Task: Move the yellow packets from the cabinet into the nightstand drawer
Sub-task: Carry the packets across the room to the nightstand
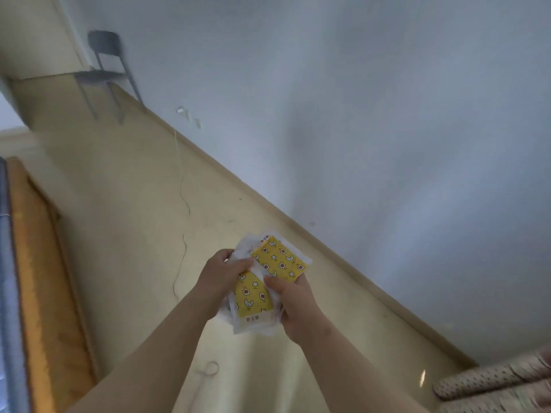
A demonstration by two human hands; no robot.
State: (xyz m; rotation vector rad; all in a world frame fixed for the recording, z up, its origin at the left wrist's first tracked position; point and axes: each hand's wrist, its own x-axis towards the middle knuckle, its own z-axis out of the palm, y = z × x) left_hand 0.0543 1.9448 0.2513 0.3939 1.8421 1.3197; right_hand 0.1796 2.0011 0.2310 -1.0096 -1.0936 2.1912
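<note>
Both hands hold yellow packets above the floor.
The left hand [222,274] and right hand [293,304] grip the yellow packets [278,259] between them; blur and fingers hide how many, perhaps several.

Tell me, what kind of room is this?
Probably a bedroom in a home: what looks like a wooden bed frame at the left, dotted cloth at the lower right, and a chair by the white wall.

A grey chair [104,43] stands on the beige floor [134,204] beside the pale wall [357,114].
</note>
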